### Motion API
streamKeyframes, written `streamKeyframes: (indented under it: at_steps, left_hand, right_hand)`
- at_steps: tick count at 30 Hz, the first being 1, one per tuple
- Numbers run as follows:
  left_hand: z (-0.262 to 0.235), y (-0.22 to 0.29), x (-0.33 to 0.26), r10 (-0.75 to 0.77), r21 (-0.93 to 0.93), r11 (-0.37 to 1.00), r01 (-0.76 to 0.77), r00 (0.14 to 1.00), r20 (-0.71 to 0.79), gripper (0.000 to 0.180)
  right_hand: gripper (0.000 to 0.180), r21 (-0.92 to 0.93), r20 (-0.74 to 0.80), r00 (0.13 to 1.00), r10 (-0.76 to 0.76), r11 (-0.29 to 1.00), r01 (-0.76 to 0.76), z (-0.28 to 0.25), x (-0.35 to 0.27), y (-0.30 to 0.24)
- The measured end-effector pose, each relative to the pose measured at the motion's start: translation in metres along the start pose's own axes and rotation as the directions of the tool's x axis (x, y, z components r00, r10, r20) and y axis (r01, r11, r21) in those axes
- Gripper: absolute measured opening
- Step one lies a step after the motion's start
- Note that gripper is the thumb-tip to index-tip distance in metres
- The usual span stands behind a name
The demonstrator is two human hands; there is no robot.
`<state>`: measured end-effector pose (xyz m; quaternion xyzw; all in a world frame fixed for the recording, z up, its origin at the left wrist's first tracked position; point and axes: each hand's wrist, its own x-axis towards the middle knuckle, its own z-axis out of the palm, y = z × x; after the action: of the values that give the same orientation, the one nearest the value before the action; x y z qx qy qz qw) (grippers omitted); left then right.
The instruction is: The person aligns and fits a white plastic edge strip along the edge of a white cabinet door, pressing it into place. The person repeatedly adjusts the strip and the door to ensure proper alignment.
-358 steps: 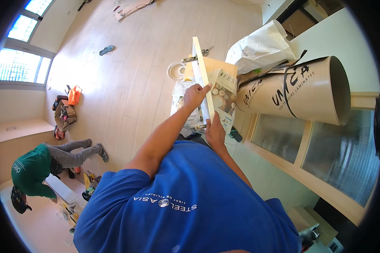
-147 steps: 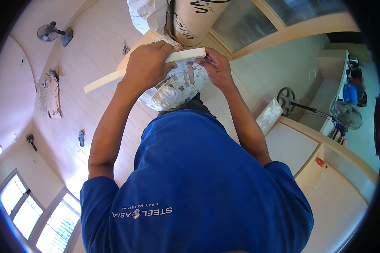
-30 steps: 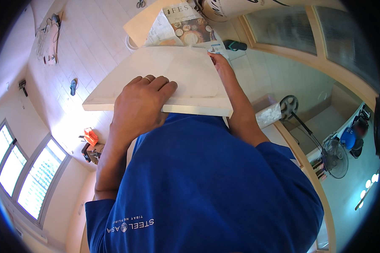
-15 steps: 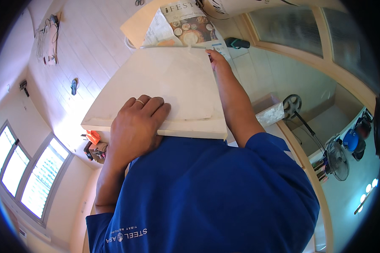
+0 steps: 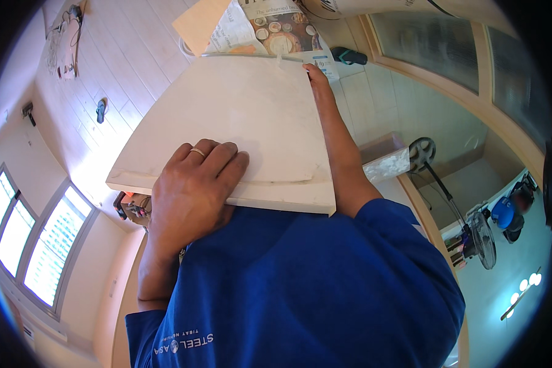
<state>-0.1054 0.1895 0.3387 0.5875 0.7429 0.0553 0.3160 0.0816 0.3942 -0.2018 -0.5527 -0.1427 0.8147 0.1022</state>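
A large off-white panel [image 5: 227, 116] lies in front of my chest, its near edge close against my blue shirt. My left hand [image 5: 196, 178], a ring on one finger, wraps over that near edge, fingers bent on the top face and the thumb side hidden below. At the far right corner my right hand [image 5: 316, 75] holds the side edge; most of its fingers are out of sight behind the panel. A thin strip [image 5: 239, 56] runs along the far edge, with a small whitish piece [image 5: 279, 61] hanging there.
Beyond the panel are newspaper sheets [image 5: 282, 30] and brown cardboard [image 5: 199, 24]. Slippers [image 5: 349, 56] lie on the floor. Right of my arm stand a clear box [image 5: 386, 162] and a fan [image 5: 481, 239]. A glass-paned wooden frame [image 5: 484, 67] rises at the right.
The panel's near edge sits slightly lower in view and its far edge slightly higher. Both hands keep their places on it. The surrounding room has shifted a little as my head moved.
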Motion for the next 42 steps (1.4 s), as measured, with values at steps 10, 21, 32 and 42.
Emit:
streamKeyframes:
  at_steps: [10,21,32,42]
  left_hand:
    - [0.01,-0.001,-0.006,0.018,-0.011,1.0,-0.018,0.999,-0.04,0.057]
    - [0.008,-0.006,-0.004,0.079,0.075,0.994,-0.076,0.996,-0.032,0.056]
    - [0.002,-0.004,0.003,0.077,0.085,0.994,-0.073,0.996,-0.05,0.051]
    - [0.0,-0.007,0.009,0.07,0.106,0.992,-0.065,0.996,-0.046,0.048]
  right_hand:
    - [0.029,-0.026,-0.21,0.958,-0.195,0.981,0.194,0.036,-0.112,-0.023]
    - [0.049,-0.744,0.276,0.773,-0.572,0.382,0.548,0.025,-0.145,-0.016]
    - [0.049,-0.485,0.332,0.831,-0.446,0.675,0.556,0.028,-0.18,-0.011]
    - [0.031,-0.635,0.399,0.716,-0.573,0.391,0.666,0.04,-0.221,-0.019]
